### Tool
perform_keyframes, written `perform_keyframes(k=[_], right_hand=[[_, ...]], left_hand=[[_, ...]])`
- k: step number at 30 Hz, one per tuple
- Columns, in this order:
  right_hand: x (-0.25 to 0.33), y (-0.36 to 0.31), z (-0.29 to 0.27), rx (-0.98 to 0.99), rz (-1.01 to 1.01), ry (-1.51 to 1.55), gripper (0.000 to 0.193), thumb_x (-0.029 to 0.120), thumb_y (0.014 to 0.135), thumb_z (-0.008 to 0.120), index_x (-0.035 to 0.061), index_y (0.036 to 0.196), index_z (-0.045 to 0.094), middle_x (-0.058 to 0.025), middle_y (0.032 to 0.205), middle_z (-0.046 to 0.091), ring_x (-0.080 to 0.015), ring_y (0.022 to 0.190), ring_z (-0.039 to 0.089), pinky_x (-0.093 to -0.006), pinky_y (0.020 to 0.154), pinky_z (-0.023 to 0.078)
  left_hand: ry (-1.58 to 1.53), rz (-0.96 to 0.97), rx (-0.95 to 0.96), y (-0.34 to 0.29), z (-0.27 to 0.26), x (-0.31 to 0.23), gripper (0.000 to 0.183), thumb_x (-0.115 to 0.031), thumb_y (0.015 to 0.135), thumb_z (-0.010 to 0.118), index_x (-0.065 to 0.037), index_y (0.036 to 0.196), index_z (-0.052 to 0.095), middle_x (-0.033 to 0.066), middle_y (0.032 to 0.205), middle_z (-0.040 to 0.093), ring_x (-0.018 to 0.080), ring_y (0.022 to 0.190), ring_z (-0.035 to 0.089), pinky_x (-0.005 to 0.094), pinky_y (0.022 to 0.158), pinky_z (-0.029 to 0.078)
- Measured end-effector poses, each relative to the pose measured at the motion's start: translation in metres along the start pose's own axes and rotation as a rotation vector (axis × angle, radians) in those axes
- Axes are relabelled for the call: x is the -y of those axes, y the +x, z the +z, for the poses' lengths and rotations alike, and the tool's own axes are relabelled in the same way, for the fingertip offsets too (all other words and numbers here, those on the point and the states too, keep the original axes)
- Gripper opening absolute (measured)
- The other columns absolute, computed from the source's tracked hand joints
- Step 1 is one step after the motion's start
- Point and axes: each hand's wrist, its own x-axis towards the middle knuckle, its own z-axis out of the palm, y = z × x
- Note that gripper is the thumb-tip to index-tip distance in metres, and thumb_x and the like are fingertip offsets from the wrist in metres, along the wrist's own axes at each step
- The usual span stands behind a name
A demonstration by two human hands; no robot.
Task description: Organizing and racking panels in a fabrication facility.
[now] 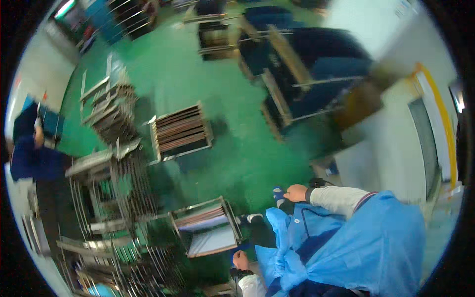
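Note:
My left hand [241, 260] hangs low beside the near-right edge of a metal rack bin [213, 252] holding thin flat panels. Something blue shows at its fingertips; the fingers are blurred and partly hidden. My right hand [297, 193] is out in front of the blue apron [361, 247] over the green floor. A blue and whitish bit [278, 193] shows at its finger ends; I cannot make out whether it is a finger cover or something held. Dark bands circle both wrists. I see nothing else clearly held in either hand.
A second slotted rack [180, 132] with brown panels stands ahead on the green floor [237, 163]. Stacked metal frames [114, 188] fill the left. Dark-topped carts [316, 64] stand at the far right, a pale bench [366, 168] nearer. A person in dark clothes [34, 153] is at far left.

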Motion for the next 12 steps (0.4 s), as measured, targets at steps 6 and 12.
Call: perform_keyframes(k=[6,12], right_hand=[[-0.104,-0.089,-0.014,-0.166,0.24,0.2,0.044,0.039,0.087,0.052,-0.0016,0.087,0.069,-0.0242,0.087,0.067,-0.0417,0.083,0.064,-0.0503,0.076,0.049],[-0.224,-0.175,-0.003,-0.271,0.476,0.467,0.041,0.04,0.085,0.056,0.0029,0.091,0.071,-0.02,0.08,0.069,-0.0316,0.074,0.068,-0.0466,0.071,0.051]], left_hand=[[0.168,0.095,0.369,0.008,0.052,-0.143,0.027,-0.019,0.082,0.062,0.004,0.095,0.067,0.0129,0.077,0.068,0.0199,0.067,0.064,0.0337,0.062,0.052],[0.348,0.279,0.704,-0.011,0.149,-0.281,0.032,-0.023,0.085,0.064,0.002,0.106,0.067,0.014,0.091,0.071,0.021,0.08,0.066,0.0322,0.071,0.052]])
